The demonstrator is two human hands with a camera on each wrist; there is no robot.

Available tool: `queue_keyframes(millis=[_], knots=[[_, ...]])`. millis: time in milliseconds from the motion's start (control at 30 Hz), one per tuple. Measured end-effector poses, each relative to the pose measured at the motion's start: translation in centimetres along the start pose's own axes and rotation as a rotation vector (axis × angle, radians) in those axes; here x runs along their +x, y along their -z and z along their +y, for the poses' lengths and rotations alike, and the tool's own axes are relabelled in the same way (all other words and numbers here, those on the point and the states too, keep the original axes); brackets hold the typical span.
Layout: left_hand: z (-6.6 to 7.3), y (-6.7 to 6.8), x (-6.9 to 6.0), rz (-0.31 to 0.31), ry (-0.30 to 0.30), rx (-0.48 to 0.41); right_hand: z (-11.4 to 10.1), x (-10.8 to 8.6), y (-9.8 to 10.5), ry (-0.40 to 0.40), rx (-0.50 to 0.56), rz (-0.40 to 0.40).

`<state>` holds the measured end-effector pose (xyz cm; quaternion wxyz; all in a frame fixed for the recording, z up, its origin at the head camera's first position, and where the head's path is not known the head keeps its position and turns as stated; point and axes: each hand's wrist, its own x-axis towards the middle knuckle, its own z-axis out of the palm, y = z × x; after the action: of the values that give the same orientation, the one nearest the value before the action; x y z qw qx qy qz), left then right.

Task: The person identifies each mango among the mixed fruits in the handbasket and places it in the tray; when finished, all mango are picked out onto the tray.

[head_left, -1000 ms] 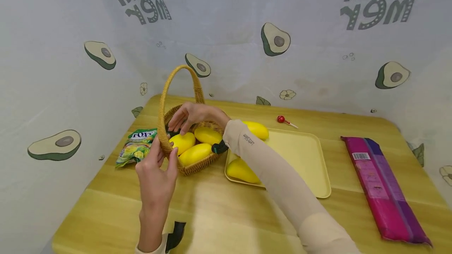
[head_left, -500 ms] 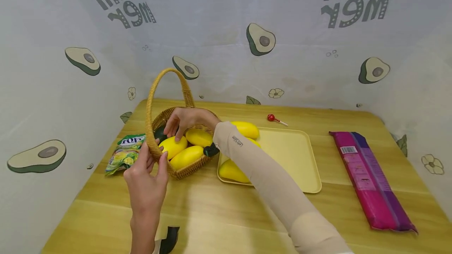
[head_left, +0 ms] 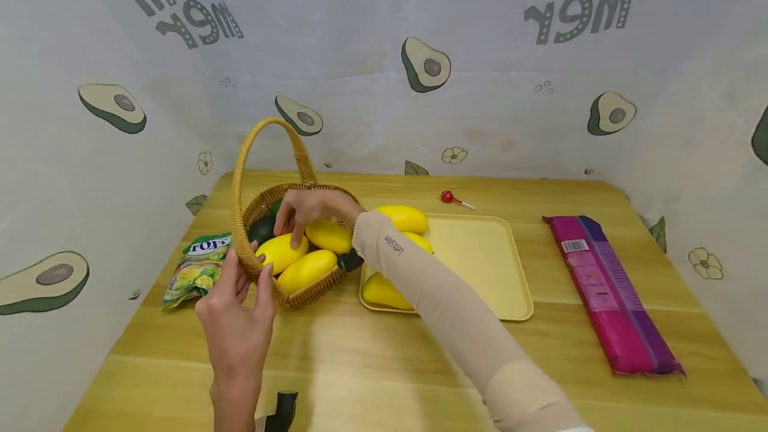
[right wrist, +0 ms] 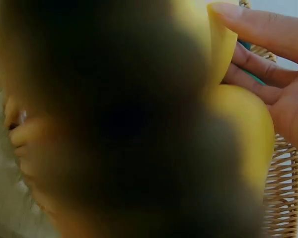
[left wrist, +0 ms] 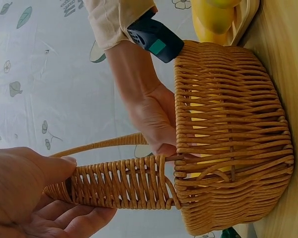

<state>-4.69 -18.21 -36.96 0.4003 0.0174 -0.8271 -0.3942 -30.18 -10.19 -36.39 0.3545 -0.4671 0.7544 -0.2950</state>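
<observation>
A wicker basket (head_left: 315, 291) holds several yellow mangoes (head_left: 307, 271) and dark green fruit (head_left: 262, 230). The left hand (head_left: 237, 325) pinches the near lower part of the basket's arched handle; the left wrist view shows that hand (left wrist: 35, 193) around the woven handle (left wrist: 119, 183). Inside the basket, the right hand (head_left: 309, 207) reaches down with bent fingers, its thumb on a yellow mango. In the right wrist view, the thumb of the right hand (right wrist: 283, 64) touches a yellow mango (right wrist: 246, 124), while a dark blur covers much of the picture.
Right of the basket, a cream tray (head_left: 480, 265) bears more mangoes (head_left: 387, 292), partly behind the right sleeve. A green candy bag (head_left: 195, 269) lies left of the basket. A red lollipop (head_left: 447, 197) is behind the tray, and a long pink-purple packet (head_left: 609, 292) lies to its right.
The head view has shifted, so everything sits further left. The right hand's fingers have lowered and bent over the fruit in the basket. The left hand keeps its pinch on the handle.
</observation>
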Motion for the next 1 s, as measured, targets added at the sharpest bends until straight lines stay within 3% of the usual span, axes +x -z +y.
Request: queue_keyframes(millis=[267, 467, 1000], knots=[[0.03, 0.04, 0.07, 0.007, 0.007, 0.018, -0.36, 0.08, 0.13, 0.014, -0.015, -0.045], [0.06, -0.06, -0.09, -0.003, 0.010, 0.014, -0.23, -0.14, 0.30, 0.002, -0.052, -0.047], [-0.29, -0.28, -0.55, 0.007, 0.005, 0.019, -0.67, -0.57, 0.55, 0.061, -0.089, -0.048]])
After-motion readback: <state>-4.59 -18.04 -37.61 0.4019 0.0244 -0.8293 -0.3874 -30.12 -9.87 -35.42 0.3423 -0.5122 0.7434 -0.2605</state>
